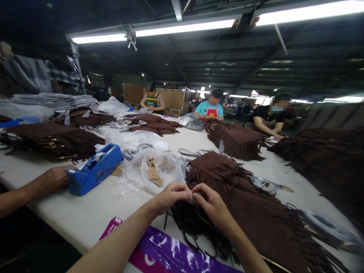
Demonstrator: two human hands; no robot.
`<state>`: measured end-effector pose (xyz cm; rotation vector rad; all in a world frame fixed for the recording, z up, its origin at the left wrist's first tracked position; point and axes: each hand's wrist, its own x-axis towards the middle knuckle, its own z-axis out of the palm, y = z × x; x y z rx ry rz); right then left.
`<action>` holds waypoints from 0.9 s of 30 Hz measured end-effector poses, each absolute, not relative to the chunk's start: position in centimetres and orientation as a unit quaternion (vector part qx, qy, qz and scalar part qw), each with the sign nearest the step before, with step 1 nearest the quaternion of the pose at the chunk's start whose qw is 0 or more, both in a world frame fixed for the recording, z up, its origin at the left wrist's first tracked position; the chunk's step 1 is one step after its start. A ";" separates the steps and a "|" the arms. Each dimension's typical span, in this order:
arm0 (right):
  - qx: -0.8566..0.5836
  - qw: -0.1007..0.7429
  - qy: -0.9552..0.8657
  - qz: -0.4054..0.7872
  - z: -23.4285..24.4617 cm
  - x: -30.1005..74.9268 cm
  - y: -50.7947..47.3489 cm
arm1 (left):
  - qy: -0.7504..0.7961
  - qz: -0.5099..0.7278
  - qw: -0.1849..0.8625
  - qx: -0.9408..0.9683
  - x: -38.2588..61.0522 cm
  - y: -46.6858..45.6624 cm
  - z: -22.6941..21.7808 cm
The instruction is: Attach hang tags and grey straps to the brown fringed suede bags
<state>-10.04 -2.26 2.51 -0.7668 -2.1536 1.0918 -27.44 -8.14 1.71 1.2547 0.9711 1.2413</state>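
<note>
Above the near end of a stack of dark brown fringed bags (258, 216), my two hands meet at the fingertips. My left hand (173, 196) is closed in a pinch, thumb against forefinger. Facing it, my right hand (211, 204) pinches at the same spot. Whatever lies between the fingertips is too small to make out. Just behind my hands lies a clear plastic bag (170, 167) with brown paper hang tags (153, 174) on it. A purple printed plastic sheet (173, 248) lies under my forearms.
A blue tape dispenser (95, 168) stands on the white table (113, 206), with another person's hand (61, 176) beside it. More fringed bags (57, 138) are piled at left, further back and at right. Several co-workers (153, 100) stand around the table. Wrapped metal hardware (265, 185) lies at right.
</note>
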 end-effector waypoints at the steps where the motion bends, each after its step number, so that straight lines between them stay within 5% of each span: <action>1: -0.280 0.276 -0.811 0.433 3.0 -9.5 -2.2 | 0.386 0.537 0.573 0.485 -27.4 -8.1 1.7; 4: -0.275 0.205 -0.836 0.428 4.3 -7.8 -2.3 | 0.323 0.569 0.643 0.398 -27.4 -8.0 1.6; 12: -0.320 0.108 -0.921 0.195 4.4 -7.3 -3.6 | 0.322 0.583 0.659 0.349 -28.3 -8.0 1.6; 21: -0.195 0.147 -0.947 0.210 3.9 -8.8 -4.1 | 0.349 0.561 0.660 0.359 -28.3 -7.7 1.1; 27: -0.228 0.255 -0.889 0.304 2.6 -9.4 -3.0 | 0.384 0.546 0.631 0.396 -28.6 -8.0 1.3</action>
